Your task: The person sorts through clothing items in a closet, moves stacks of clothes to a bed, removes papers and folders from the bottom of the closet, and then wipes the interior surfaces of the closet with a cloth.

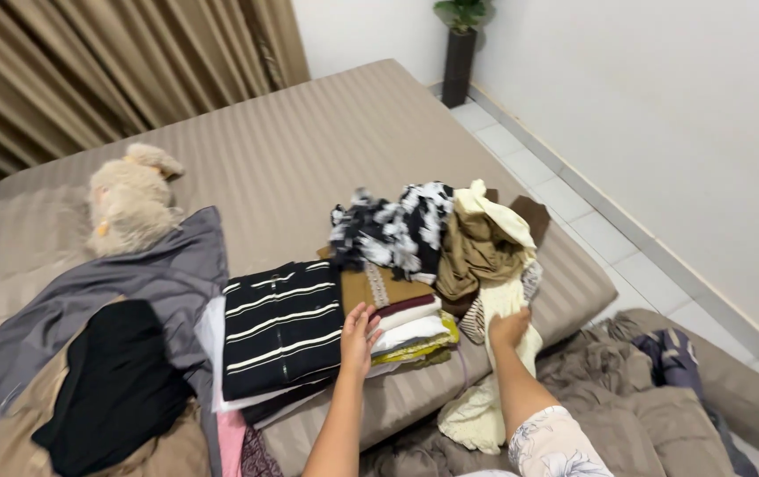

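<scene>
View from above onto a bed (pixel 309 150) with a beige striped sheet. Left hand (pixel 358 340) open, fingers spread flat, touching the side of a folded stack (pixel 410 325) of clothes in brown, maroon, white and yellow-green layers. Right hand (pixel 509 329) closed around a cream cloth (pixel 485 402), gripping it near its upper part; lower end of the cloth draped over the bed's edge. Cloth just right of the stack, at the near edge of the mattress.

Just left of the stack, a folded black top (pixel 280 325) with white stripes, lying on white and dark folded pieces. Behind the stack, a loose heap: a black-and-white patterned garment (pixel 392 225), then an olive-brown garment (pixel 472 252) with a pale cream piece on top.

Far left, a grey sheet (pixel 145 283) spread over the mattress, with a black garment (pixel 114 384) on tan fabric beside it. Cream plush toy (pixel 130 201) near the grey sheet's upper edge.

Below the bed at right, rumpled taupe bedding (pixel 644 406) on a white tiled floor (pixel 573 199). Tan curtains (pixel 88 62) at top left; dark tall plant pot (pixel 460 53) in the far corner. No box, basket or other container in view.
</scene>
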